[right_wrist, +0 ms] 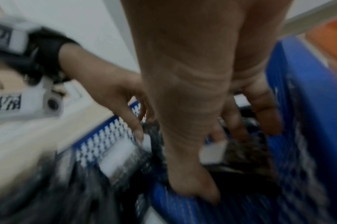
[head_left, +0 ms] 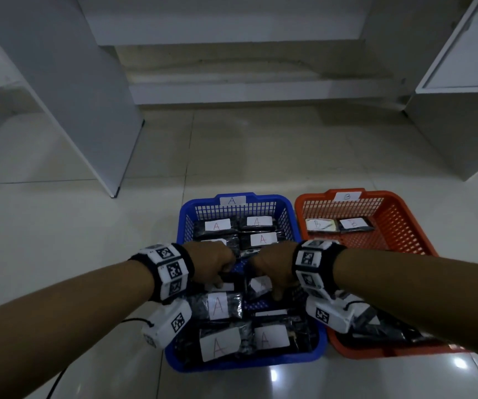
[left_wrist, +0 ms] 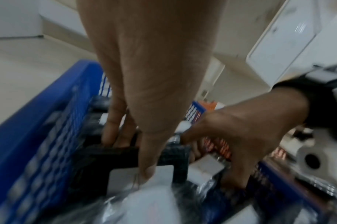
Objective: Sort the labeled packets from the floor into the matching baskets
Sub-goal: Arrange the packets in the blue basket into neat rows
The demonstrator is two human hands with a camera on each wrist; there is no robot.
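The blue basket (head_left: pixel 243 364) tagged A holds several black packets with white "A" labels (head_left: pixel 218 306). Beside it on the right, the orange basket (head_left: pixel 401 226) tagged B holds black packets labelled B (head_left: pixel 353 223). Both hands are down in the middle of the blue basket. My left hand (head_left: pixel 220 276) grips a black packet (left_wrist: pixel 125 159), thumb on its white label, fingers over its far edge. My right hand (head_left: pixel 269 283) pinches a neighbouring packet by its white label (right_wrist: pixel 213 153). The wrist views are blurred.
A white cabinet panel (head_left: pixel 88 110) stands on the tiled floor at the left and a white cabinet (head_left: pixel 462 116) at the right. A low step (head_left: pixel 246 90) runs across the back. Glossy floor tiles (head_left: pixel 59 226) surround the baskets.
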